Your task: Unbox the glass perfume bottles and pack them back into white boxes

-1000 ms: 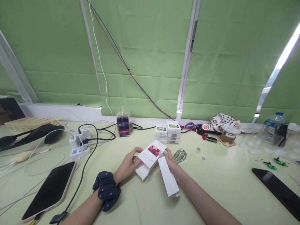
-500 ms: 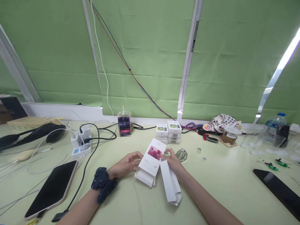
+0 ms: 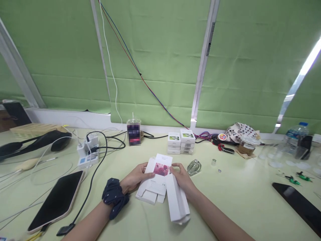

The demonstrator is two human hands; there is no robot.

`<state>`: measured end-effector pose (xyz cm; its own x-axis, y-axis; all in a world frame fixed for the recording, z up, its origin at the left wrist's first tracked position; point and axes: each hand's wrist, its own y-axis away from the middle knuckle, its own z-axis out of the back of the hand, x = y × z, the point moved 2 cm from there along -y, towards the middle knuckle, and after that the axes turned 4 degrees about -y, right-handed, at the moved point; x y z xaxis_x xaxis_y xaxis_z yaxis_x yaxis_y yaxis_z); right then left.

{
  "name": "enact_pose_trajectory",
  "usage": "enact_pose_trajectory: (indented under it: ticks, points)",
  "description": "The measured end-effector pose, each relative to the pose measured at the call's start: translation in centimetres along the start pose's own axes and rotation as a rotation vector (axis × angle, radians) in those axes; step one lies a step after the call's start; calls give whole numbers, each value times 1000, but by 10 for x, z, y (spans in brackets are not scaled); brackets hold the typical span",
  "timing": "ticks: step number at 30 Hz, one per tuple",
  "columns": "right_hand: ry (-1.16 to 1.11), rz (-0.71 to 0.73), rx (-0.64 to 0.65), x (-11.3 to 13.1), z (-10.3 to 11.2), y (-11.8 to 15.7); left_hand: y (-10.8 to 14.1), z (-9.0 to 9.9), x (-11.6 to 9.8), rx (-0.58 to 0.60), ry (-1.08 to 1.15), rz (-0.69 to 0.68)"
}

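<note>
A white carton with a pink flower picture (image 3: 160, 169) is held between both hands, its lower end open with flaps showing. My left hand (image 3: 136, 175) grips its left side, thumb on the front. My right hand (image 3: 182, 177) pinches its right edge and also holds a long white folded card piece (image 3: 175, 201), which hangs down below the fingers. Just right of that hand a clear glass bottle (image 3: 194, 167) lies on the table. Two small round parts, a silvery collar (image 3: 213, 162) and a smaller ring (image 3: 219, 171), rest farther right.
Small white boxes (image 3: 187, 142) stand stacked behind the hands, near a drink cup (image 3: 134, 132). On the left are a power strip (image 3: 87, 160), cables and a phone (image 3: 56, 201). To the right are a jar (image 3: 247, 145), pliers (image 3: 227, 149) and a dark phone (image 3: 298, 207).
The carton has turned more upright and looks flatter and wider. My left hand has closed on its side. The long card piece has shifted left, and more of the glass bottle shows.
</note>
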<state>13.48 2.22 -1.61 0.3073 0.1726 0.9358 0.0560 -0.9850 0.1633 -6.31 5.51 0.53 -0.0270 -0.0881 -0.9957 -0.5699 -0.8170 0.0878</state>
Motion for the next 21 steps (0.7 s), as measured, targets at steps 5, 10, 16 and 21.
enact_pose_trajectory:
  ticks: [5,10,16,21]
  points:
    - [-22,-2,-165,-6,3,-4,-1,-6,0,-124,-167,-26]
    - [-39,92,-137,-12,10,-11,0,-11,-3,-77,-108,-4]
    - [-10,220,-121,-2,6,-4,-1,-16,0,-27,-31,-21]
    - [-47,298,-74,8,-5,4,-4,-19,7,-25,5,-2]
